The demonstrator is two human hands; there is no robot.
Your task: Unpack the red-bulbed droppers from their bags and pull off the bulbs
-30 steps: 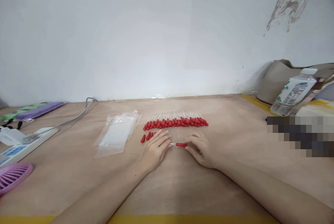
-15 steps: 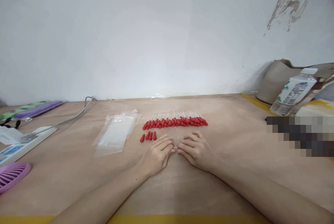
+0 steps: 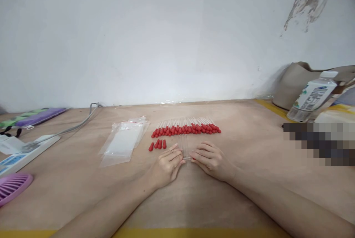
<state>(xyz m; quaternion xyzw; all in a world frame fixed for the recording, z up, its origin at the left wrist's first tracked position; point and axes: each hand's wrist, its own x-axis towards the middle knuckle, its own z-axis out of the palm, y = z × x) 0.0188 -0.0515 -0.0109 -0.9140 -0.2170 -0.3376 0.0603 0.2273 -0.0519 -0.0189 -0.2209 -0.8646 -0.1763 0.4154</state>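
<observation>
The left hand (image 3: pixel 166 166) and right hand (image 3: pixel 213 161), fingers curled closed, pinch a clear tube (image 3: pixel 187 159) crosswise between their fingertips; loose clear tubes (image 3: pixel 186 145) lie just ahead, red-bulbed droppers (image 3: pixel 177 130) beyond those, four red bulbs (image 3: pixel 160 144) just past the left fingers.

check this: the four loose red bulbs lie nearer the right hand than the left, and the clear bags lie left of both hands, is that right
Not quite: the four loose red bulbs lie nearer the left hand than the right hand, as the head view shows. The clear bags do lie left of both hands.
</observation>
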